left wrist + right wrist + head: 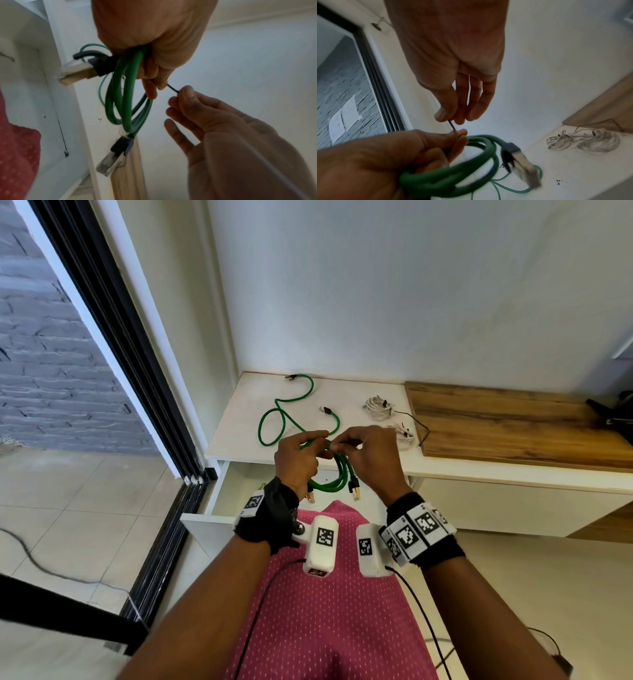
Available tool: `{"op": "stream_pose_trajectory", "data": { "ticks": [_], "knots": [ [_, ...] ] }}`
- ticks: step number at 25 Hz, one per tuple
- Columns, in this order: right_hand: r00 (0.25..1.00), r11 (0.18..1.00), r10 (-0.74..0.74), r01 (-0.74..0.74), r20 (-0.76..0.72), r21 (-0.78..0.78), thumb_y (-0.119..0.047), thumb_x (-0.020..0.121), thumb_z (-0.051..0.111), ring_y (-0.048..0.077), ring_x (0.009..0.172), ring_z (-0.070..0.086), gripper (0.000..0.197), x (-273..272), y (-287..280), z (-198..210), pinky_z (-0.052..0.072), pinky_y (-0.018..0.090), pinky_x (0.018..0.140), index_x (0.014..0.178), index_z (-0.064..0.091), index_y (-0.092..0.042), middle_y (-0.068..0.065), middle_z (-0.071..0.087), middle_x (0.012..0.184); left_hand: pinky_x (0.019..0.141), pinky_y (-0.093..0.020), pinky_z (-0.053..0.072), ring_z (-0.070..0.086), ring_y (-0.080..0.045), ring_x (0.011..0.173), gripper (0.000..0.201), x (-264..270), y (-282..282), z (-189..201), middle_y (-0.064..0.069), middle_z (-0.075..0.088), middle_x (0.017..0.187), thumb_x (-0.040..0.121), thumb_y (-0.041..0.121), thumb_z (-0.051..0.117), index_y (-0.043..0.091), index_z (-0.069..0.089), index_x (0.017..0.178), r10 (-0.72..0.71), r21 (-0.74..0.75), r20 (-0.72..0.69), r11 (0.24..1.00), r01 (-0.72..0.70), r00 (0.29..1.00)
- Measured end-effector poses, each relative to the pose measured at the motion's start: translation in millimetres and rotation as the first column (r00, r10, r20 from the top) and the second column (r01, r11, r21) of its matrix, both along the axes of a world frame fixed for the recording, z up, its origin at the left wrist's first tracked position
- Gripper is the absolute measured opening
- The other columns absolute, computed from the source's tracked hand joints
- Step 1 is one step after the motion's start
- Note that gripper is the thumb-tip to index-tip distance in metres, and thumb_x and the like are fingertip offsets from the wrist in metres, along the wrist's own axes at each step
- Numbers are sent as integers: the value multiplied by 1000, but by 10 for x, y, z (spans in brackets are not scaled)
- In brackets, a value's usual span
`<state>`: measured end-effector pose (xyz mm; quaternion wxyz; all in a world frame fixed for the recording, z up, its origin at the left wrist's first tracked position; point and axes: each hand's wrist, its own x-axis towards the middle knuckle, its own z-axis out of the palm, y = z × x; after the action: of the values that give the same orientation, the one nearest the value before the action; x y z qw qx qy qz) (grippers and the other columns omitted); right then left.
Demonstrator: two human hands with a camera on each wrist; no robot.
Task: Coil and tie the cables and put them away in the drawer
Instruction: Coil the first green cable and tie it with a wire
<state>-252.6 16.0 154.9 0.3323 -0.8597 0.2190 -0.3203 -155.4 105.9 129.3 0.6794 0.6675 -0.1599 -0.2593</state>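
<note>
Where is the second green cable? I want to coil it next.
In the head view, the loose green cable lies uncoiled on the white cabinet top, left of the white cable bundles, behind both hands.

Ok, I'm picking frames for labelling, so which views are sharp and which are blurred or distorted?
Head view: sharp and evenly lit, the door frame bowed by the wide lens, the loose green cable crisp. Left wrist view: soft, the left hand close and hazy. Right wrist view: the coiled green cable and its plug smeared by motion, the right hand dim against the bright wall.

Coiled green cable (334, 474), black tie (172, 88) attached.
</note>
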Motion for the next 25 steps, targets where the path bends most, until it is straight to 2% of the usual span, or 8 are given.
{"op": "stream_pose_trajectory", "data": {
  "ticks": [2, 6, 10, 13, 15, 18, 22, 25],
  "knots": [
    [1000, 986, 13, -16, -16, -164, -8, 76, 75, 21, 72, 65, 4, -31, 71, -68, 43, 26, 67, 79, 78, -8, 9, 73, 73, 39, -18, 29, 34, -7, 37, 18, 12, 8, 17, -8, 66, 67, 92, 3, 58, 5, 71, 104, -12, -30, -149, 1000, 7, 989],
    [997, 961, 51, -65, -58, -268, -6, 69, 79, 27, 79, 57, 7, -78, 83, -168, 39, 26, 63, 75, 76, -8, 10, 67, 69, 37, -17, 27, 30, -5, 36, 10, 20, 41, 66, -14, 67, 69, 90, 5, 62, -3, 67, 89, -63, -55, -322, 997, 48, 945],
    [996, 973, 78, -86, -46, -215, -11, 67, 82, 19, 95, 48, 12, -168, 34, -167, 28, 4, 79, 78, 77, -11, 10, 61, 95, 41, -18, 30, 35, -7, 41, 4, 33, 142, 149, -13, 65, 67, 81, -2, 69, -2, 70, 85, -160, -46, -235, 987, 153, 959],
    [970, 981, 193, -185, -147, 67, -11, 70, 82, 19, 111, 54, 20, -258, -40, -70, 39, 16, 92, 89, 77, -13, 6, 58, 118, 47, -19, 38, 45, -8, 46, 7, 28, 161, 188, -13, 66, 72, 79, 2, 72, 8, 73, 83, -172, 21, -36, 985, 173, 984],
    [940, 856, 341, -296, -31, 424, -10, 73, 79, 21, 110, 62, 29, -334, -67, 5, 51, 32, 93, 101, 71, -11, 6, 63, 120, 48, -20, 40, 47, -10, 51, 7, 29, 163, 204, -13, 65, 72, 80, 5, 72, 11, 74, 83, -178, 23, 64, 984, 177, 982],
    [945, 469, 189, -324, 266, 821, -17, 89, 61, 36, 91, 68, 24, -376, -51, 22, 57, 44, 82, 109, 59, -3, 19, 69, 103, 50, -20, 41, 50, -11, 53, 9, 24, 166, 219, -13, 68, 73, 80, 4, 71, 10, 72, 87, -212, 46, 233, 977, 207, 949],
    [982, 259, 83, -186, 170, 948, -17, 101, 41, 25, 56, 60, 31, -273, -32, -48, 54, 33, 60, 105, 61, 6, 22, 67, 75, 78, -21, 52, 64, -7, 79, 18, -55, 146, 158, 1, 69, 87, 81, 2, 69, 11, 72, 95, -212, 94, 489, 977, 191, 846],
    [981, 107, 111, -168, 156, 980, -5, 89, 50, 20, 56, 61, 21, -255, -17, -46, 52, 28, 58, 97, 66, 6, 19, 69, 76, 84, -16, 47, 60, -7, 89, 23, -61, 140, 80, 3, 61, 93, 76, -3, 69, 11, 73, 94, -142, 31, 628, 987, 158, 765]
  ]
}}
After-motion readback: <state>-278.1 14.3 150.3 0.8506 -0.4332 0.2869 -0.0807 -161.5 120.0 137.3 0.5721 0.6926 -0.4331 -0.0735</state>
